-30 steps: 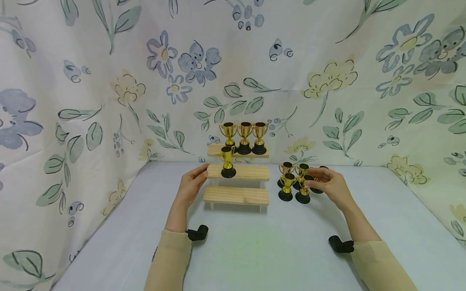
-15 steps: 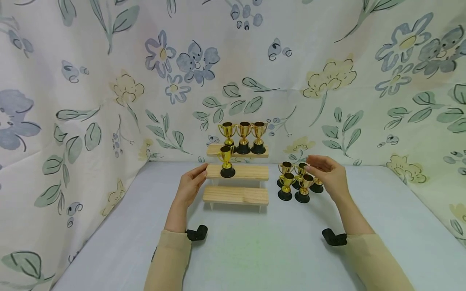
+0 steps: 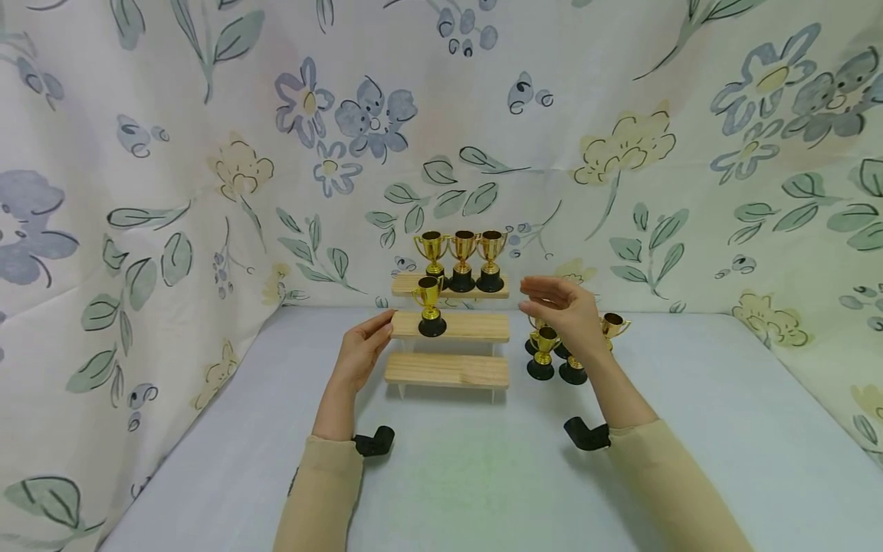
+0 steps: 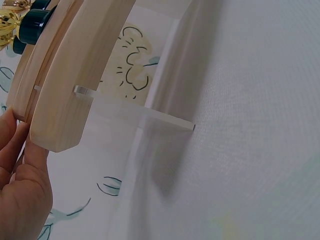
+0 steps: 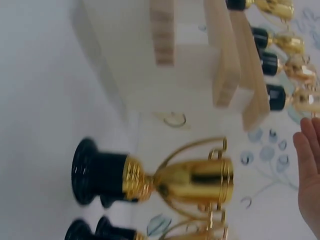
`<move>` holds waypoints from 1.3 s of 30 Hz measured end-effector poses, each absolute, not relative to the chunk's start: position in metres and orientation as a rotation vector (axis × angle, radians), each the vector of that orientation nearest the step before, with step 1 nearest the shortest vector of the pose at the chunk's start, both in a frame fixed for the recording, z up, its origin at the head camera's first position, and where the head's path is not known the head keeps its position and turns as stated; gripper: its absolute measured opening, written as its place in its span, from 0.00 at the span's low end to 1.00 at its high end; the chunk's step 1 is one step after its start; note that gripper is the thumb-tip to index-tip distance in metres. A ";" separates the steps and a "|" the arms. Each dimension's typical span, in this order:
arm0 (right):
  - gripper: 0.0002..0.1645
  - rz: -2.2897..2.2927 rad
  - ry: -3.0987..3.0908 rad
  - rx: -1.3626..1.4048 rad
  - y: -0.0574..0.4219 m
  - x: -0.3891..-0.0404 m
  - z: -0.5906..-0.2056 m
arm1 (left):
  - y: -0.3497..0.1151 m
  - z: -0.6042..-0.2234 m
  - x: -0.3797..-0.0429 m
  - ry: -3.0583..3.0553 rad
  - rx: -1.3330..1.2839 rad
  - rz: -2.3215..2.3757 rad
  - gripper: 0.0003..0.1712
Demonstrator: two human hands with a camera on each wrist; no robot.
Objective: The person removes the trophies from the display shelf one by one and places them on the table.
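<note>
My left hand [image 3: 359, 356] pinches the left end of the middle board of a three-tier wooden display stand [image 3: 476, 327]. In the left wrist view its fingers [image 4: 35, 155] are at that board end, behind the lowest board. One small gold trophy [image 3: 431, 313] stands on the middle tier's left part; three trophies [image 3: 464, 261] line the top tier. My right hand [image 3: 569, 314] hovers right of the stand, thumb and fingers apart, with nothing showing between them. Below it, several trophies [image 3: 541, 365] on black bases stand upright, partly hidden. In the right wrist view, a trophy [image 5: 195, 181] appears sideways.
The stand rests on a white-covered table [image 3: 441, 475]. Behind it hangs a floral curtain [image 3: 552, 199]. The lowest board [image 3: 448, 372] bears no trophies. One trophy [image 3: 612, 330] of the right-hand group shows beyond my right wrist.
My right hand has risen from the right side of the trophy group and moved left towards the stand. The left hand and the trophies on the stand have stayed in place.
</note>
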State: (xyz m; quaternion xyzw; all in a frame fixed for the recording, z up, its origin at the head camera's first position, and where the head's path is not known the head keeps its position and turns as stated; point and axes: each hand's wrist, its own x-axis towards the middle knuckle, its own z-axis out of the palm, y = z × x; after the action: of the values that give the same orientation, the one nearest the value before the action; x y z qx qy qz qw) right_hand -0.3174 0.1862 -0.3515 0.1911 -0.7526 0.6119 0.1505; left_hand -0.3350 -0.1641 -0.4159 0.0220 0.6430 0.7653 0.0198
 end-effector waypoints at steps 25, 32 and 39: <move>0.32 1.884 -2.173 0.618 0.088 -0.333 -0.357 | -0.164 -0.417 -0.336 1.979 0.038 2.402 0.27; 0.32 1.909 -2.154 0.574 0.073 -0.338 -0.353 | -0.163 -0.416 -0.336 1.979 0.051 2.401 0.27; 0.33 1.940 -2.167 0.553 0.066 -0.344 -0.355 | -0.164 -0.415 -0.335 2.000 0.051 2.385 0.28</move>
State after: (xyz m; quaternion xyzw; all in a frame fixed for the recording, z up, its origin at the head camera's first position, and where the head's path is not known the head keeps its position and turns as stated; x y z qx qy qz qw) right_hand -0.3435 0.0657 -0.3547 0.1860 -0.7290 0.6525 0.0905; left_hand -0.3353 -0.1639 -0.4154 0.0162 0.6424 0.7660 0.0140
